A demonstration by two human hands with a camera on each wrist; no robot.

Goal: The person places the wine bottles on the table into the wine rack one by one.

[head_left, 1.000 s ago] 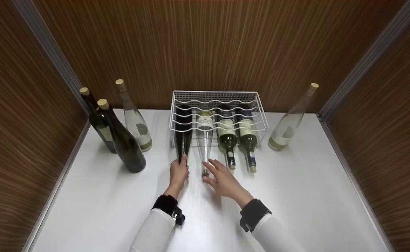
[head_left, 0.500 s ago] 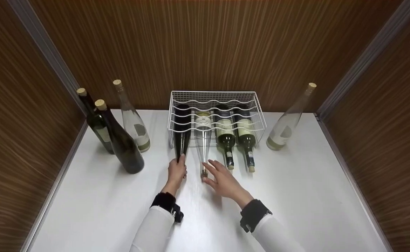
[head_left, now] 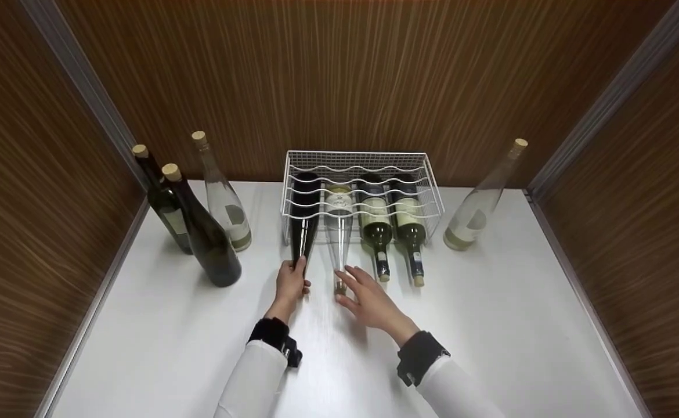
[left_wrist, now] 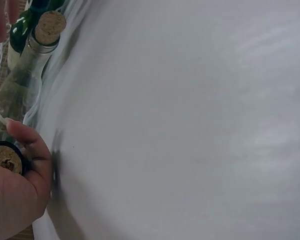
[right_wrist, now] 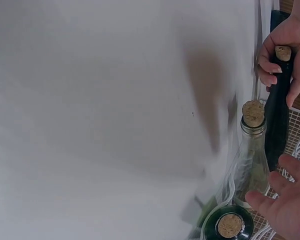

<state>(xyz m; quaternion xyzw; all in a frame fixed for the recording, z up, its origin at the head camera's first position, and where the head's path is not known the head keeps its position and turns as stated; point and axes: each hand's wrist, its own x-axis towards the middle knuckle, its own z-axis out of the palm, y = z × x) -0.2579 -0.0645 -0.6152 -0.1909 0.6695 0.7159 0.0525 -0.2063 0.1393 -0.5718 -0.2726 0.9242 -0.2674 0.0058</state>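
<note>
My left hand (head_left: 291, 281) grips the neck of a dark wine bottle (head_left: 304, 229), which lies in the leftmost slot of a white wire rack (head_left: 357, 152). That bottle's cork (left_wrist: 5, 157) shows beside the palm in the left wrist view. To its right lies a clear glass bottle (head_left: 338, 232), corked end toward me. My right hand (head_left: 371, 299) hovers at the clear bottle's neck with fingers spread; in the right wrist view they are not wrapped round the glass. Whether a fingertip touches it, I cannot tell. Two green labelled bottles (head_left: 376, 229) lie in the slots farther right.
Left of the rack stand two dark corked bottles (head_left: 209, 249) and a clear one (head_left: 229, 215). Another clear bottle (head_left: 472, 217) stands to the right. Wood-grain panels (head_left: 351, 75) enclose the white table (head_left: 490, 325) at the back and both sides.
My left hand has shifted slightly left, and the dark bottle's neck has swung a little left with it. My right hand has stayed by the clear bottle's neck.
</note>
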